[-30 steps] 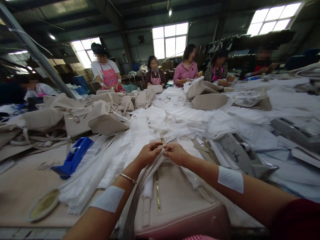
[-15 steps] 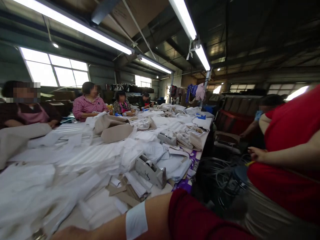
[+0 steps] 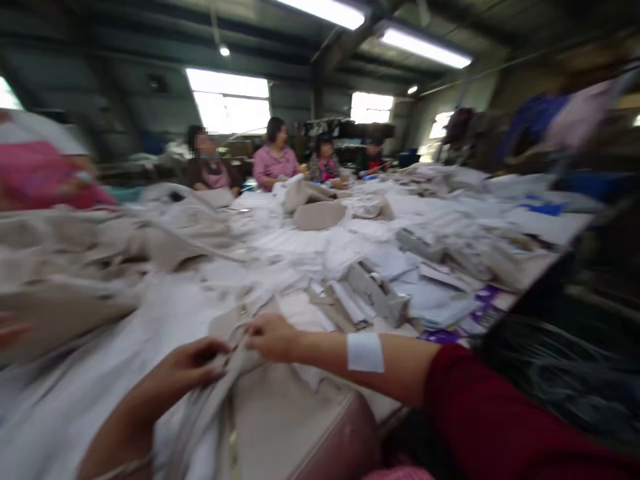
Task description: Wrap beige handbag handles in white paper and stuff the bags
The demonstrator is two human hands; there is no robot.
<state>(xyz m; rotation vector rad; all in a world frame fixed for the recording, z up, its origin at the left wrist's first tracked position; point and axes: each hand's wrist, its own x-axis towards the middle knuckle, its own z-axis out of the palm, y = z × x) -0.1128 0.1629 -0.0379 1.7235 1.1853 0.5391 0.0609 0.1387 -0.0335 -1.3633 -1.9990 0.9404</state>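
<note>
A beige fabric bag (image 3: pixel 285 420) lies at the table's near edge in front of me, with a pale strap-like band (image 3: pixel 237 367) along its upper left side. My right hand (image 3: pixel 273 337) pinches the upper end of this band. Just to its left, my left hand (image 3: pixel 193 367) has its fingers bent round the same band, thumb and fingertips closed on it. Motion blur hides the finer detail between the fingertips. White sheets (image 3: pixel 165 333) of paper or thin wrapping lie under and around the bag.
A grey metal tape dispenser (image 3: pixel 377 293) stands beyond my right forearm, with a second grey box (image 3: pixel 417 243) farther back. Beige pieces (image 3: pixel 170 243) are heaped at left, near another person's hand (image 3: pixel 13 331). Several co-workers sit along the far side. The table edge (image 3: pixel 530 293) runs at right.
The view has swung left and down. Both my hands are now visible on the beige bag; earlier only my right arm showed, its hand near the lower edge. The person in red at right is out of view.
</note>
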